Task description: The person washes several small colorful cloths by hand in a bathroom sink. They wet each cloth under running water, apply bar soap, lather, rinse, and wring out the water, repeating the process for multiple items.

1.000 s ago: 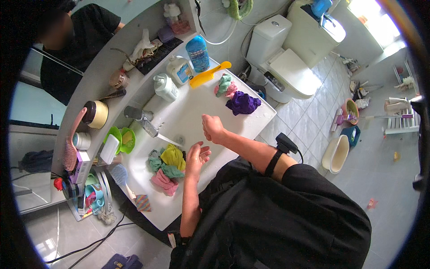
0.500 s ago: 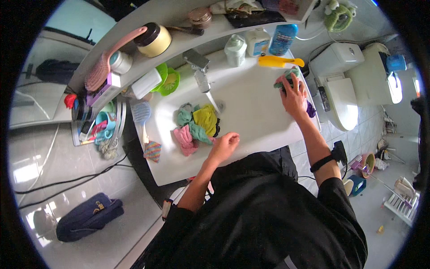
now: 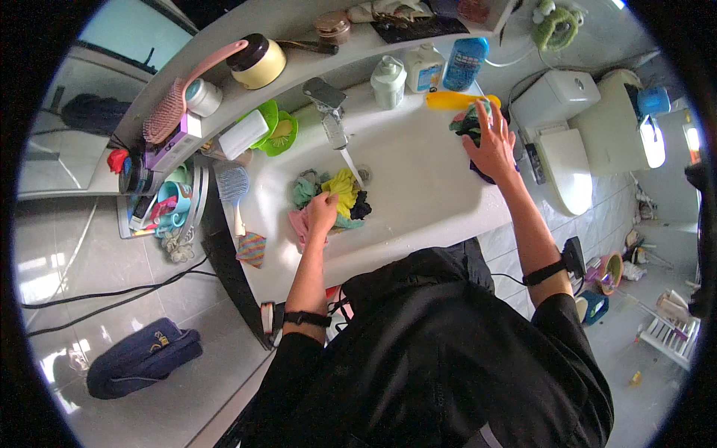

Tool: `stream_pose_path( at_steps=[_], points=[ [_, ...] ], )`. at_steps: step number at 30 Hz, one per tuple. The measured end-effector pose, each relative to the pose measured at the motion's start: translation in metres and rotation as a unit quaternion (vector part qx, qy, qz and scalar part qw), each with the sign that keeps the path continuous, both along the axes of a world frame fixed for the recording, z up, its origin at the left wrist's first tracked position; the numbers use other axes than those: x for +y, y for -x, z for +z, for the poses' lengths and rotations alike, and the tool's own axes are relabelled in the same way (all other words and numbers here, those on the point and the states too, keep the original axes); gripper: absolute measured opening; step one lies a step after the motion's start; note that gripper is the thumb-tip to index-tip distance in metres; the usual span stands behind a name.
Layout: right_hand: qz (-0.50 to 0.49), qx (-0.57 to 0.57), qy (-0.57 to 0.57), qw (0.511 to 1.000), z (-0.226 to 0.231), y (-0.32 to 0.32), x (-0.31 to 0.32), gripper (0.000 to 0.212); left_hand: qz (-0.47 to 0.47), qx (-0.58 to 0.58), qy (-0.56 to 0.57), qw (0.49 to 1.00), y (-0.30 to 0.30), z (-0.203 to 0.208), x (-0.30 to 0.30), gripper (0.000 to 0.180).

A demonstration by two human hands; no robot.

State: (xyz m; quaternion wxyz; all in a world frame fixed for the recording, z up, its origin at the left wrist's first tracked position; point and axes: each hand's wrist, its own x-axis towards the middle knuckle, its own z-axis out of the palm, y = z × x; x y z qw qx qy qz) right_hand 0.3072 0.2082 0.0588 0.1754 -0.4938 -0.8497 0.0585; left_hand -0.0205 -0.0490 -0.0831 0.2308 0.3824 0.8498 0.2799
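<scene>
Look, two hands are over one white sink (image 3: 426,187). The left hand (image 3: 322,213) is on the heap of cloths near the drain. That heap has four colours: yellow cloth (image 3: 342,187), green cloth (image 3: 304,192), pink cloth (image 3: 296,221) and black cloth (image 3: 361,205). The left fingers are bent at the yellow cloth, but I cannot tell if they pinch it. The right hand (image 3: 494,145) is at the far right end, fingers spread apart, over a second heap with green and dark bits.

One tap (image 3: 326,95) pours water into the sink. Three bottles stand at the back: a white pump bottle (image 3: 388,84), a white bottle with a label (image 3: 424,69) and a blue bottle (image 3: 465,65). Near them lies one yellow thing with a handle (image 3: 448,100).

A green dish (image 3: 290,140) holds a pale yellow piece (image 3: 281,131). One rack (image 3: 202,196) holds a blue cup (image 3: 173,219) and more small things.
</scene>
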Motion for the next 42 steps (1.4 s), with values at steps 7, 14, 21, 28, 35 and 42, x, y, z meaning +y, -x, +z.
stream_pose_path(
  at_steps=[7, 14, 21, 28, 35, 42],
  points=[
    [0.016, 0.109, -0.012, 0.994, 0.014, -0.001, -0.024, 0.070, 0.226, -0.256, -0.259, 0.904, 0.015, 0.060, -0.052, 0.035],
    [0.064, 0.177, 0.099, 0.977, 0.018, 0.009, -0.054, 0.064, 0.294, -0.148, -0.243, 0.913, 0.048, 0.102, -0.085, 0.040],
    [0.093, 0.171, 0.157, 0.968, -0.004, 0.021, -0.085, 0.052, 0.241, -0.148, -0.115, 0.952, 0.060, 0.114, -0.086, 0.038],
    [0.064, 0.223, 0.602, 0.764, -0.035, 0.062, -0.131, 0.053, -0.016, -0.235, -0.080, 0.969, -0.034, 0.143, -0.036, 0.028],
    [-0.128, 0.328, 0.834, 0.425, -0.090, 0.108, -0.148, 0.037, -0.260, -0.148, 0.055, 0.953, -0.115, 0.144, -0.014, 0.028],
    [-0.166, 0.401, 0.742, 0.512, -0.073, 0.081, -0.104, 0.037, 0.048, 0.160, 0.085, 0.982, -0.021, 0.098, -0.053, 0.044]
  ],
)
